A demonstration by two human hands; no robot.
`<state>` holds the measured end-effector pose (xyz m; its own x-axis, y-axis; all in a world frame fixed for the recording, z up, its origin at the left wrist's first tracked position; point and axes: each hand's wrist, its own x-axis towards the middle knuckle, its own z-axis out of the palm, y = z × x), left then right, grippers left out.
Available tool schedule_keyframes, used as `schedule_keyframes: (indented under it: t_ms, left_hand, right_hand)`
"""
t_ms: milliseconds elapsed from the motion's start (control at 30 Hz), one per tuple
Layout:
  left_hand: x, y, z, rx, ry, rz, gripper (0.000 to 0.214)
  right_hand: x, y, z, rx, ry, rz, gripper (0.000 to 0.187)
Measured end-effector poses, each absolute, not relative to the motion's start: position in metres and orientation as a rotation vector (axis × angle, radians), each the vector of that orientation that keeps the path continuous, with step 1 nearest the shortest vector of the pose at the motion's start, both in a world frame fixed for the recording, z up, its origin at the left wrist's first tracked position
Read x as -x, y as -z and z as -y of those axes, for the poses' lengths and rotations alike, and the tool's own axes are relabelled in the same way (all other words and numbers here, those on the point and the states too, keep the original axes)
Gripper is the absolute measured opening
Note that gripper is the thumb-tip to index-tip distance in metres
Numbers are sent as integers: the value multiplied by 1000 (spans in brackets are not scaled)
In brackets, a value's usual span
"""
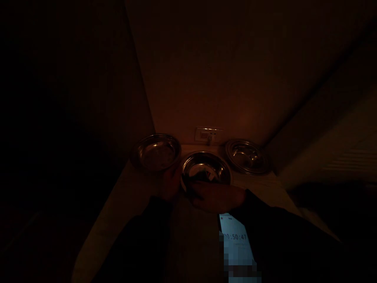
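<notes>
A round, shiny steel bowl stands in the middle of the small table. My left hand is at its left rim, closed against the edge, though its fingers are mostly lost in the dark. Across the near rim reaches my right hand, its fingers closed on a dark, folded piece of cloth that lies partly inside the bowl. A small pale patch shows beside the cloth. The dim light hides the fingertips of both hands.
Other steel dishes stand at the back left and back right. A lit phone showing a timer lies under my right forearm. Behind, a wall socket holds a plug. The wooden table has a rounded left edge.
</notes>
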<state>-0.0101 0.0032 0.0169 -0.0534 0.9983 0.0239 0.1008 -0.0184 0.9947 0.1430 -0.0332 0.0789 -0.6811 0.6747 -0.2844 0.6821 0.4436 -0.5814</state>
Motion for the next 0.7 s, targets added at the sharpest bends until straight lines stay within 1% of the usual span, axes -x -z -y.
schedule_keyframes:
  t_ms: [133,267,500,700]
  left_hand:
    - [10,-17,-3,-1298,-1188,-1284,38]
    - [12,-12,-4,-1281,-1159,-1297,40]
    - [13,-5,-8,-1279,-1185,-1281,39]
    - [9,-15,-5,-1301,-1209,-1327,35]
  right_hand:
    - [-148,-82,36,-1223,1099,-2660,44]
    - [-145,-72,31,-1265,1138,-2678,48]
    - [-134,-58,20,-1312,1140,-2755,45]
    - [-141,-66,28,-1288,1081,-2709,42]
